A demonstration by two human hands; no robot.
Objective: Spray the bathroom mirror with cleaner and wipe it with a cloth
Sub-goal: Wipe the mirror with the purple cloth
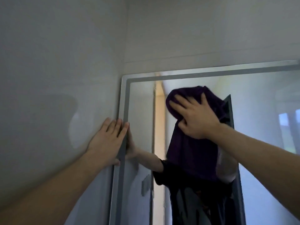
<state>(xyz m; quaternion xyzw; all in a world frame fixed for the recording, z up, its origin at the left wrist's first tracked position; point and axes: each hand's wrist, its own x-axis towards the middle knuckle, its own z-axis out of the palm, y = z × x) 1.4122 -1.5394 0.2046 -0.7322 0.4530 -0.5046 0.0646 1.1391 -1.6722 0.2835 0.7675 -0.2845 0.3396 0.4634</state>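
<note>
- Left forearm point(56, 184) is seen nearest, bottom-left, bare, stretched up & fwd to the left hand.
- Right forearm point(259, 148) is stretched in from the right edge, also bare, up to the right hand.
- Left hand point(107, 140) is laid flat, palm fwd, fingers straight & close together; nothing is gripped. Palm & outer fingers are pressed on the wall point(48, 62). The index finger is laid along the left edge of the mirror frame point(123, 127), w/ the thumb lower down touching the same edge.
- Right hand point(194, 117) is set higher than the left hand & to its right, well apart from it. Fingers are spread & nearly straight, pressed onto the cloth. The thumb is bent in at a gathered fold; whether that fold is pinched can't be told.
- Cloth point(191, 156), dark purple, is pinned against the glass under the right hand. A rounded bunch is seen above & left of the fingertips; the rest is hung down below the wrist.
- Mirror point(259, 127) is fixed upright on the wall behind the right hand. Its upper-left corner is seen above the left hand, edged by a grey band.
- Reflections in the glass, farthest back: the left hand's image is met edge to edge just right of that hand; a dark sleeve point(164, 172) is seen below the cloth; a lit doorway strip point(159, 127) is seen btwn the two hands; a pale window point(287, 120) is seen right of the right hand.
</note>
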